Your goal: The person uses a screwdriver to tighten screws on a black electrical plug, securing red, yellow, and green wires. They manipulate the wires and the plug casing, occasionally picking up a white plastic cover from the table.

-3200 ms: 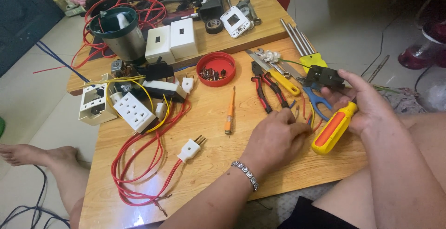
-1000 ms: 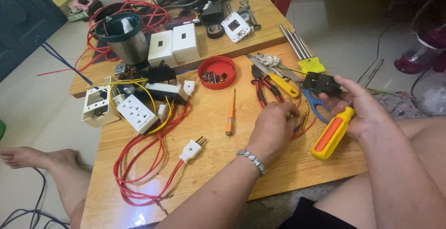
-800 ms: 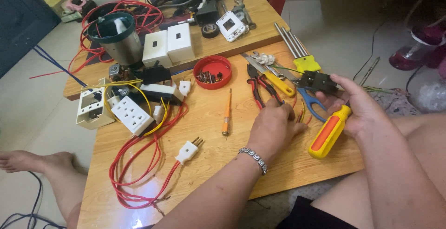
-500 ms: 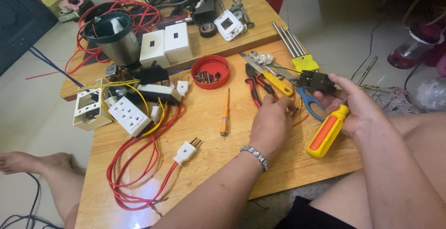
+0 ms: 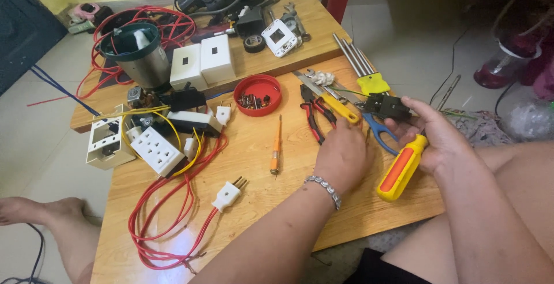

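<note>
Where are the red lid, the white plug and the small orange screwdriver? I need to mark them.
red lid (image 5: 257, 85): head view, on its far rim.
white plug (image 5: 226, 194): head view, on its body.
orange screwdriver (image 5: 276, 146): head view, on its handle.

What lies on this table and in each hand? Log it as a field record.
surface: wooden table
left hand: palm down on the table beside red-handled pliers; fingertips hidden
right hand: holds yellow screwdriver and small black part
nearby: red lid holding screws, orange tester screwdriver, white plug on red wire
</note>
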